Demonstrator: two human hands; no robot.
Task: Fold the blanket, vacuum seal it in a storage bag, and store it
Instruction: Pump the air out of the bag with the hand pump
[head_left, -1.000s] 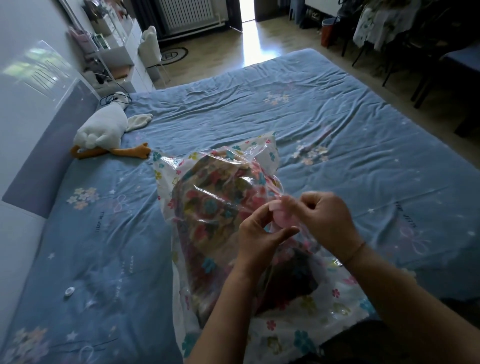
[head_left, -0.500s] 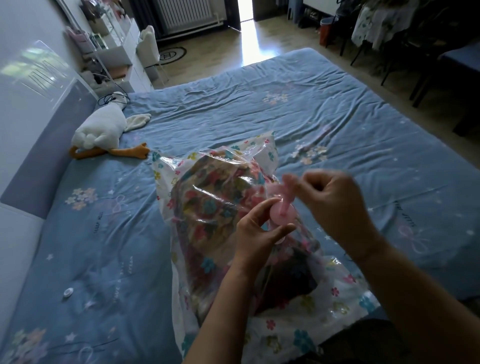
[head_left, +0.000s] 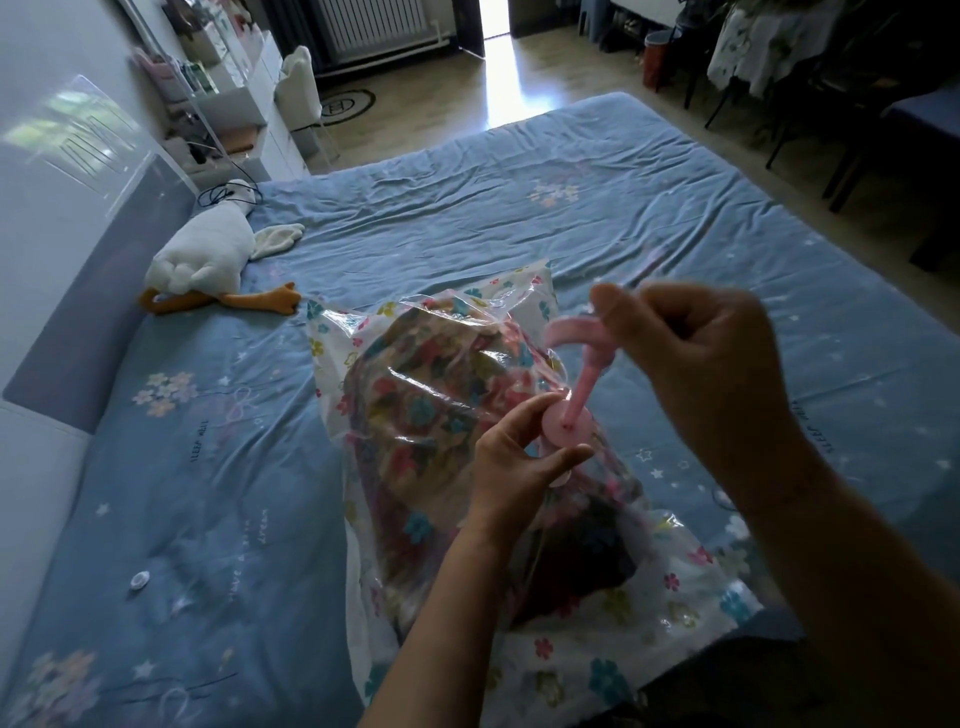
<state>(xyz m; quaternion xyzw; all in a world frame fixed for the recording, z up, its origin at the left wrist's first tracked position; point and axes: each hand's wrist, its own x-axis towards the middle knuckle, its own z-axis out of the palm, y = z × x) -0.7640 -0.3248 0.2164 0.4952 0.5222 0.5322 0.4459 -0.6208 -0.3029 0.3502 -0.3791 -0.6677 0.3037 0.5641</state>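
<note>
A clear storage bag (head_left: 415, 415) printed with flowers lies on the blue bed, with the folded floral blanket (head_left: 431, 405) inside it. My left hand (head_left: 514, 462) pinches the round pink valve (head_left: 566, 428) on the bag's top face. My right hand (head_left: 696, 358) is raised above the valve, closed on a pink cap (head_left: 582, 338) that stays joined to the valve by a stretched pink strap.
The blue bedsheet (head_left: 519, 218) spreads all around the bag. A white goose plush (head_left: 208, 260) lies at the far left by the headboard. A small round white piece (head_left: 139, 579) rests on the sheet at the near left. Shelves and chairs stand beyond the bed.
My right hand has lifted up and to the right, pulling the pink cap off the valve and stretching its strap. My left hand stayed on the valve.
</note>
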